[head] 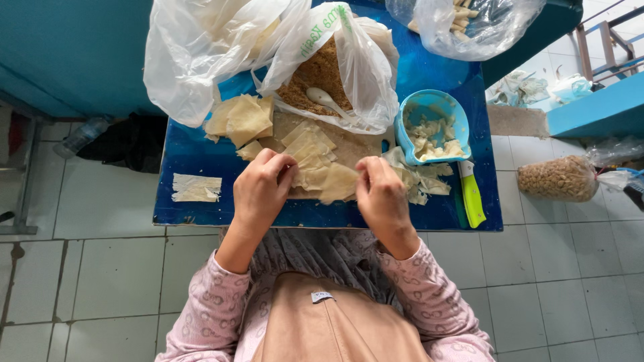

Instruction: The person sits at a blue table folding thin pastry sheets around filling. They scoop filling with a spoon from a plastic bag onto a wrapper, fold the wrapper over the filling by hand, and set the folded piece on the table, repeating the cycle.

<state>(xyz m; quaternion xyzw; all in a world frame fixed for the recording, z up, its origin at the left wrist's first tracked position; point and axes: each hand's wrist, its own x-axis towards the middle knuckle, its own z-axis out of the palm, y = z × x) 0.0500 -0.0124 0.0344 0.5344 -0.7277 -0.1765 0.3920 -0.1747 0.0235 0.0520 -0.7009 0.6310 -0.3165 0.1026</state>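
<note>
Both my hands rest at the near edge of a small blue table [201, 161]. My left hand [261, 188] and my right hand [380, 198] pinch the two sides of a pale yellow wrapper sheet [335, 182] lying on a stack of similar sheets [308, 144]. Behind them an open white plastic bag [362, 74] holds brown crumbly filling [315, 77] with a white spoon [325, 100] in it. More folded sheets [241, 119] lie at the left.
A light blue bowl [429, 104] holds pale scraps, with a green-handled knife [471, 194] beside it. A folded piece [196, 188] lies at the table's left. Another clear bag [469, 23] sits at the back. A bag of peanuts [557, 177] lies on the tiled floor.
</note>
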